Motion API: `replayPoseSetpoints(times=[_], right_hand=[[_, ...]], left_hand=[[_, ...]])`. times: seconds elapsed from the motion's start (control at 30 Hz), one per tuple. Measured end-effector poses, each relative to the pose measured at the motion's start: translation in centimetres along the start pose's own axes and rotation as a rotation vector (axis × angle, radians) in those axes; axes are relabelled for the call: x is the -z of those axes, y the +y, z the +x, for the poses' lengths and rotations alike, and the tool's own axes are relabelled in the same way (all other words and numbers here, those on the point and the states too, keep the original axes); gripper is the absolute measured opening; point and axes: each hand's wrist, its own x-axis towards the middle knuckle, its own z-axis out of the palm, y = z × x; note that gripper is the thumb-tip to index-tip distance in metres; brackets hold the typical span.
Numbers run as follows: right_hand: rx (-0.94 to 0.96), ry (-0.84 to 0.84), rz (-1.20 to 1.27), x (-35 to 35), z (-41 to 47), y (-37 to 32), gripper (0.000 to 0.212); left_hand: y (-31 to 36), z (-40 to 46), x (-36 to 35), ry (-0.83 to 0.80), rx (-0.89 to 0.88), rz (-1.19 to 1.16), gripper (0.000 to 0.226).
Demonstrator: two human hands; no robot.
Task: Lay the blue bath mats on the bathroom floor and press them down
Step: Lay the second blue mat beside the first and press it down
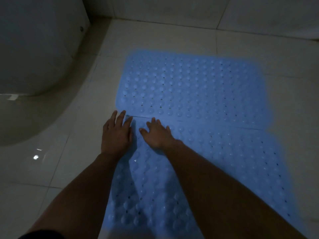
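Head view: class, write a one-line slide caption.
Left hand and right hand press flat at the seam joining two blue bath mats beside the toilet.

Near mat [224, 169]: cut off by lower edge, partly hidden under forearms. Far mat [189, 83]: edges blurred. Toilet [34, 49]: cut off left.

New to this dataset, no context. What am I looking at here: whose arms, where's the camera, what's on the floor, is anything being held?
No machine here: a person works with bare hands. The one picture comes from a wide-angle camera on their head, looking forward and down, so the arms enter from the bottom. On the tiled bathroom floor lie two blue bubbled mats: the far mat and the near mat, meeting edge to edge at a seam. The left hand lies flat at the near mat's left edge by the seam; the right hand rests flat on the near mat. Nothing is held; neither hand has a grip on anything. A white fixture stands at left.
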Motion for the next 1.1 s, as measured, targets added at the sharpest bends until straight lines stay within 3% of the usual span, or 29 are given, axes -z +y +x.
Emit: replayPoseSetpoints(times=[0.07,0.13,0.27,0.43,0.57,0.9,1.1], right_hand=[[0.007,0.050,0.235,2.4,0.0,0.5,0.058],[0.014,0.210,0.372,4.1,-0.5,1.9,0.044],[0.003,0.451,0.355,5.0,-2.4,5.7,0.030],[-0.001,0.588,0.277,5.4,-3.9,10.6,0.027],[0.045,0.592,0.218,6.0,-3.4,13.7,0.026],[0.135,0.716,0.207,6.5,-1.7,15.8,0.030],[0.069,0.579,0.102,7.9,-3.4,14.5,0.032]], left_hand=[[1.7,0.0,-0.2,-0.005,-0.011,-0.028,0.053],[3.8,0.1,-0.7,-0.031,-0.030,-0.049,0.054],[8.5,0.0,-2.5,-0.117,-0.094,-0.133,0.059],[13.5,-0.4,-5.5,-0.251,-0.139,-0.068,0.076],[14.1,-0.7,-6.7,-0.230,-0.145,0.044,0.097],[14.2,-0.7,-6.4,-0.231,-0.154,0.040,0.094],[14.9,0.1,-4.9,-0.398,-0.084,-0.044,0.094]])
